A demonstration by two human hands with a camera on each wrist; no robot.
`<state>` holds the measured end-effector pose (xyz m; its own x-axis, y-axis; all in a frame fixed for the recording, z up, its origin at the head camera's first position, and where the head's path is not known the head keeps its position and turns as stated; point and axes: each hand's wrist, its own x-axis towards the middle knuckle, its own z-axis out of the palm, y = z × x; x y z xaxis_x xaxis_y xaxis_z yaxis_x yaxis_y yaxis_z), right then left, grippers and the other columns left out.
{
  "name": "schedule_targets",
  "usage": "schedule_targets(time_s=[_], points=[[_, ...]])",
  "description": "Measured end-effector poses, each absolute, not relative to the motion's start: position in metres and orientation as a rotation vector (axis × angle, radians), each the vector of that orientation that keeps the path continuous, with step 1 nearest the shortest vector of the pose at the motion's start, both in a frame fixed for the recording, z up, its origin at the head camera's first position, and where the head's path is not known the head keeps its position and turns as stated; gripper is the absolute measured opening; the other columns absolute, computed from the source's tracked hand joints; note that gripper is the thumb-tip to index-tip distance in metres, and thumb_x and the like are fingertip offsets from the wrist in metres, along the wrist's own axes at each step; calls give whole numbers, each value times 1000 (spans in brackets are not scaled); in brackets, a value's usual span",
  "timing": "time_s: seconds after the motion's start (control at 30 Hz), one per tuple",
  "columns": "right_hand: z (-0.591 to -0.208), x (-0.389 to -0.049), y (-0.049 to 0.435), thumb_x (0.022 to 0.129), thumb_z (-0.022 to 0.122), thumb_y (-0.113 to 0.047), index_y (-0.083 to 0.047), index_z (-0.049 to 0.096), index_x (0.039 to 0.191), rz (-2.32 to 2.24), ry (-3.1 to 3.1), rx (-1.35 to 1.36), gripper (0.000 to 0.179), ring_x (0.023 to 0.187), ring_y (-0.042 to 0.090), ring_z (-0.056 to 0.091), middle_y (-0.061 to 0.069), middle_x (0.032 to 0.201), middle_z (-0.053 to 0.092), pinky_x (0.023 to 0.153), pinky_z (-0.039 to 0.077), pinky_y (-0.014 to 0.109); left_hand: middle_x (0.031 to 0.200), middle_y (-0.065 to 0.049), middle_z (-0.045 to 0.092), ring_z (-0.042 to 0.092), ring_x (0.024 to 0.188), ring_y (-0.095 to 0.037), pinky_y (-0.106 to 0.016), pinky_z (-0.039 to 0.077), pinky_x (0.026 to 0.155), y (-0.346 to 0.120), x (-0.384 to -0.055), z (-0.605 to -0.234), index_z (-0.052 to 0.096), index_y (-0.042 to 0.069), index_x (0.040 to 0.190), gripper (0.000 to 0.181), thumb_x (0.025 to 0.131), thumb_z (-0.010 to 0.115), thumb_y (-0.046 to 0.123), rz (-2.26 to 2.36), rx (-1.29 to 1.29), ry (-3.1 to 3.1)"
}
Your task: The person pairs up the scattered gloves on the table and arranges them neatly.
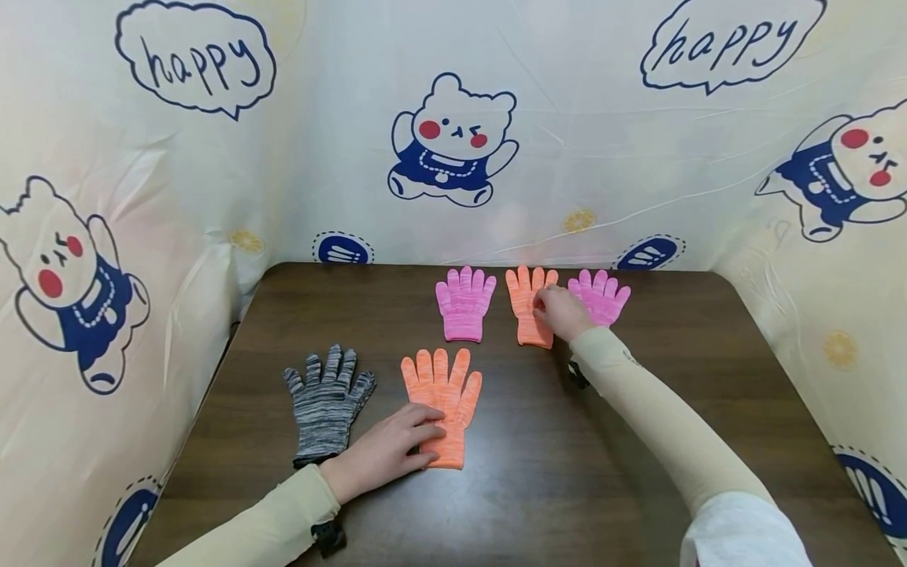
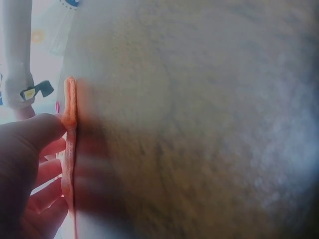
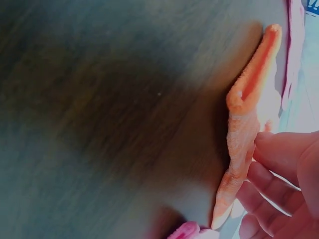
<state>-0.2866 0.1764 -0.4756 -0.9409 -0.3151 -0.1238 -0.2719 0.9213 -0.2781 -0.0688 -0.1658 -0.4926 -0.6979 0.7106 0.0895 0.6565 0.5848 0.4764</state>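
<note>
On the table, an orange knit glove [image 1: 448,386] lies flat at the near middle, its fingers pointing away. My left hand [image 1: 390,445] rests on its lower left part. In the left wrist view, the thumb and fingertips touch that glove [image 2: 71,144] along its surface. Farther back, a second orange glove [image 1: 523,303] lies between two pink gloves. My right hand [image 1: 563,311] reaches over its right side, and in the right wrist view the bent fingertips touch the glove [image 3: 241,134]. The pink gloves are one on the left [image 1: 464,307] and one on the right [image 1: 601,295], partly covered by the right hand.
Left of the near orange glove lies a grey-and-black striped glove [image 1: 326,405], its cuff beside the left wrist. The brown wooden table [image 1: 567,504] meets a printed cloth backdrop [image 1: 602,126] at the back and sides. The far gloves lie near the table's back edge.
</note>
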Motion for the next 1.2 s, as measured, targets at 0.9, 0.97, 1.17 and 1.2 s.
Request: schedule_targets(time_s=[0.9, 0.97, 1.17, 1.2], points=[[-470, -283, 178, 100, 70, -16, -6, 74, 100, -392, 2881, -508, 10, 82, 26, 60, 7, 87, 69, 79, 55, 41, 139, -4, 61, 57, 127, -20, -38, 54, 101, -165, -67, -493, 74, 15, 125, 28, 99, 74, 26, 777, 1201, 2701], [-469, -282, 177, 100, 69, -16, -6, 73, 100, -385, 2868, -517, 11, 81, 25, 59, 6, 86, 68, 77, 55, 40, 139, -4, 61, 57, 127, -20, -38, 54, 101, -165, -67, -493, 74, 15, 124, 28, 99, 74, 26, 775, 1202, 2703], [-464, -274, 172, 100, 70, -20, -8, 73, 103, -375, 2829, -517, 13, 84, 25, 58, 5, 86, 66, 76, 55, 38, 139, -4, 61, 57, 127, -21, -38, 54, 100, -167, -68, -494, 74, 15, 125, 28, 99, 74, 26, 773, 1209, 2703], [-463, -272, 170, 99, 71, -20, -8, 73, 103, -374, 2824, -524, 13, 84, 26, 58, 5, 86, 67, 77, 55, 39, 139, -4, 61, 57, 127, -20, -38, 54, 100, -168, -68, -495, 74, 15, 125, 28, 99, 74, 26, 771, 1209, 2704]])
